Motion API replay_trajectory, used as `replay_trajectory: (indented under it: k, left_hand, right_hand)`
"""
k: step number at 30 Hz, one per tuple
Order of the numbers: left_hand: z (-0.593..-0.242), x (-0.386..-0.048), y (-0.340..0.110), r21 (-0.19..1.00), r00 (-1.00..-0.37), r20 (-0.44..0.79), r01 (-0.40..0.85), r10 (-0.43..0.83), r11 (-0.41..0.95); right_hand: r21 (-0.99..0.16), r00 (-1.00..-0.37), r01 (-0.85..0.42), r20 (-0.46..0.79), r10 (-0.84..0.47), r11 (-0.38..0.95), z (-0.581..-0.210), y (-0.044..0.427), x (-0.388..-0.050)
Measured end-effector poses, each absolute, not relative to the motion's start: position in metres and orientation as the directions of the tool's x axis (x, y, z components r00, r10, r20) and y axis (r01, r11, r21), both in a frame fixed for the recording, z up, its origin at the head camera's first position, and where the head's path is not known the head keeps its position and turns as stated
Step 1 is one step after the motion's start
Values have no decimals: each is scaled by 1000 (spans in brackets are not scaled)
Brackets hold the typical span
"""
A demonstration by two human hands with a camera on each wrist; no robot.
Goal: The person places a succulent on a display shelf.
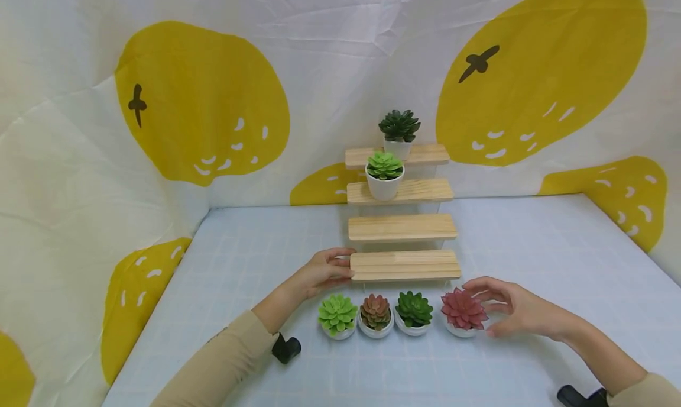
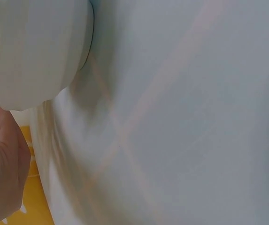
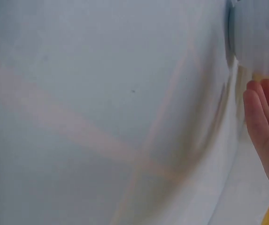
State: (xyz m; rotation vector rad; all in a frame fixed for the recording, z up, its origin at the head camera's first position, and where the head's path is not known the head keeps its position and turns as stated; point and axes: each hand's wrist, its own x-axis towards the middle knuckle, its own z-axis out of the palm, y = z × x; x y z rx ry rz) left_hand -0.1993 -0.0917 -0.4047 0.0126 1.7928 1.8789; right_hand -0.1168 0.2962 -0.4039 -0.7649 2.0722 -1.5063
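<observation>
A tiered stand has several wooden steps. Beside the left end of its lowest step (image 1: 405, 266), my left hand (image 1: 326, 272) reaches with loosely extended fingers that appear to touch the end. At the right of the front row is a potted red succulent (image 1: 464, 310) in a white pot. My right hand (image 1: 513, 307) comes at it from the right, fingers behind and thumb in front, spread and not closed around it. The right wrist view shows those fingers (image 3: 256, 112) fairly straight below a white pot (image 3: 256, 40). In the left wrist view a white pot (image 2: 35, 51) covers some fingertips.
Left in the row stand a light green succulent (image 1: 337, 313), a brownish-red one (image 1: 375, 312) and a dark green one (image 1: 414, 309). Higher steps carry a bright green succulent (image 1: 384, 176) and a dark green one (image 1: 399, 126). Patterned cloth (image 1: 340, 70) hangs behind.
</observation>
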Motion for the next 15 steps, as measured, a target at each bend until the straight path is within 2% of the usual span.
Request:
replay_trajectory:
  k: [10, 15]
  left_hand:
    - [-405, -198, -91, 935, -862, -339, -354, 376, 30]
    - [-406, -198, -91, 937, -866, -335, -347, 371, 35]
  right_hand:
    - [-948, -742, -181, -44, -669, 263, -411, 292, -117]
    - [-963, -714, -152, -49, -698, 223, -417, 290, -118]
